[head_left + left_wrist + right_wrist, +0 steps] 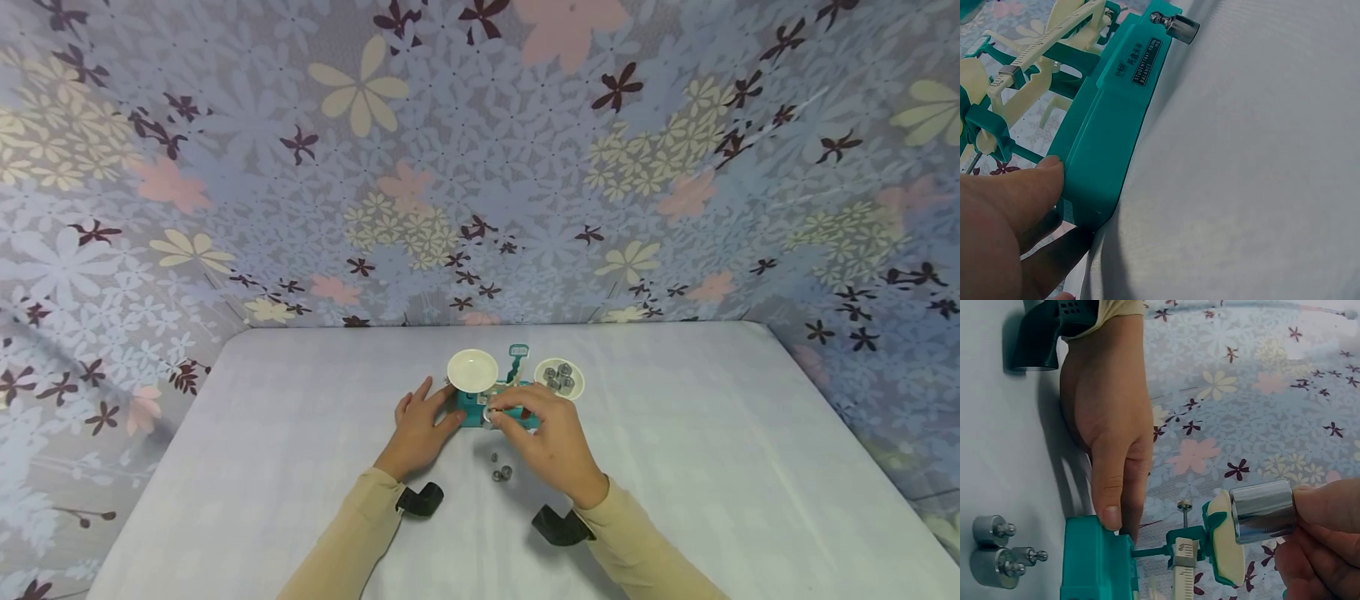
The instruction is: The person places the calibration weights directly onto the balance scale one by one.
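Note:
A teal balance scale (471, 414) with a cream beam (1054, 40) stands on the table. My left hand (416, 433) grips the left end of its base, thumb (1029, 187) on the near side and fingers behind. Between thumb and fingertips, my right hand (551, 437) pinches a shiny cylindrical weight (1264, 511). That weight is close to the left pan (472, 367); whether they touch I cannot tell. The right pan (539, 372) holds several grey metal pieces. Three small knobbed weights (997, 569) stand on the table before the base.
A pale cloth covers the table (300, 392). Flower-patterned fabric (480, 167) rises behind and at both sides. Black wrist devices (422, 500) are worn on both forearms, over beige sleeves (345, 533).

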